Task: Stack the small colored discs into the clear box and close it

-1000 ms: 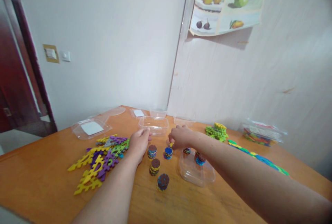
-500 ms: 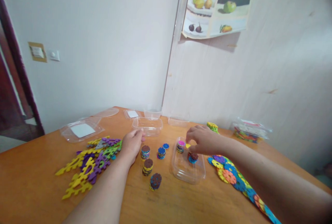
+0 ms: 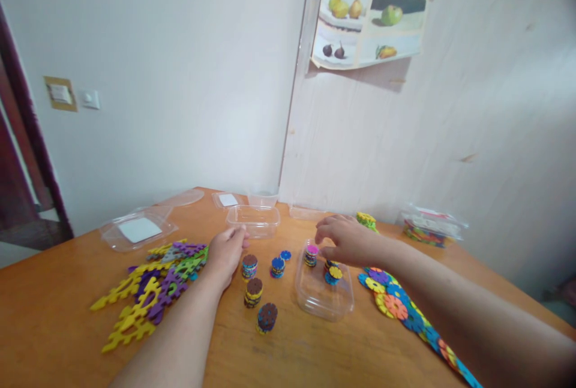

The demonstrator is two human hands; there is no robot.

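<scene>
At lower left, a heap of flat toothed pieces (image 3: 168,292), matte yellow, purple, green and grey, spread over the smooth, wood-grained counter (image 3: 49,280). Right of the heap, the left hand (image 3: 226,254), fingers curled loosely; cannot tell whether anything is inside. Just behind, a thin, clear plastic box (image 3: 254,232). At lower middle, three squat cylindrical stacks (image 3: 253,293) of notched discs, brown on top, striped along the sides; next, a blue-topped stack (image 3: 278,266) with a loose blue disc (image 3: 285,255) just behind. Right of centre, a glossy, round-cornered transparent tray (image 3: 324,309); within its outline, a pink-topped stack (image 3: 311,256), a yellow-topped stack (image 3: 333,274) and a partly hidden stack (image 3: 330,264). Over the far right corner, the right hand (image 3: 344,241), thumb and bent fingers apart, apparently around nothing. Farther right, a band of overlapping flower-shaped discs (image 3: 396,306), then a clear box of colourful pieces (image 3: 427,229).

Half a second earlier, yellow at the right fingers and brown topping the nearer tray stack; now yellow on top there. Left hand curled much the same.
</scene>
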